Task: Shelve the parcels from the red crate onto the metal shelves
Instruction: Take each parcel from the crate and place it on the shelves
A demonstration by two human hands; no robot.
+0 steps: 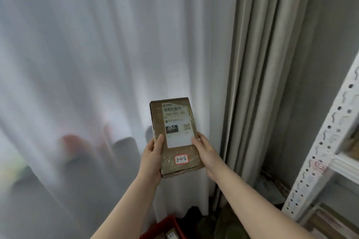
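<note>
A flat brown cardboard parcel [175,137] is held up in front of me, label side facing me, with a white shipping label and a small red-edged sticker reading 3-2-6. My left hand [152,158] grips its lower left edge, thumb on the front. My right hand [206,151] grips its lower right edge the same way. The red crate [165,228] shows at the bottom edge below my arms, with a parcel inside it. The white metal shelves [318,151] stand at the right edge.
A sheer white curtain [97,64] fills the left and middle. A heavier beige curtain [262,64] hangs beside it. Boxes sit on the lower shelf levels [330,223]. Dark items lie on the floor near the crate.
</note>
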